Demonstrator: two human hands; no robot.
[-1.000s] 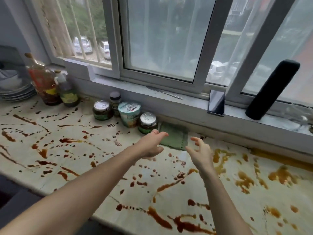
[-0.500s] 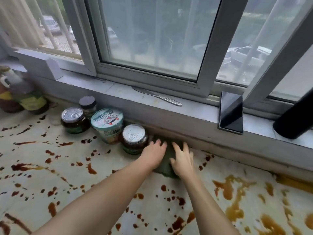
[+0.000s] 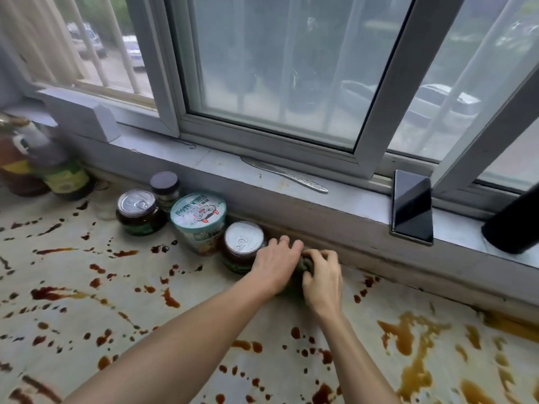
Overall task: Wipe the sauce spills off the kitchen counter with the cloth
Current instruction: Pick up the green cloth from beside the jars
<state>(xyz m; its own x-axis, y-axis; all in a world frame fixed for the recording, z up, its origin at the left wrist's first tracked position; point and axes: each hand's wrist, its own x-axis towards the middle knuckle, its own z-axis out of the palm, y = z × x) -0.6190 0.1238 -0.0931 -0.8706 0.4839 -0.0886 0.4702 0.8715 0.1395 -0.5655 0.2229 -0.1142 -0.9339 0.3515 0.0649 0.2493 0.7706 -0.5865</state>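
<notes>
A pale stone counter fills the near half of the view and runs up to a low grey wall under a wide window. Sauce spills cover the counter: dark red-brown drops and streaks across the left and middle, and broader orange-brown puddles on the right. At the far edge of the counter, against the wall, the green cloth lies bunched up, with only a small fold showing between the two hands. The left hand has its fingers bent down over the cloth's left side, and the right hand has its fingers curled in, pinching the bunched fabric; the two hands touch. Just left of the left hand stands a jar with a silver lid, then a paper cup with a printed lid, a second silver-lidded jar and, behind them, a small jar with a dark lid. Two bottles stand blurred at the far left end of the counter. On the grey window sill a butter knife lies flat, a dark phone leans against the window frame, and a black cylinder stands at the right edge. Through the glass, past bars, parked cars show outside, and a pale curtain hangs at the far left.
</notes>
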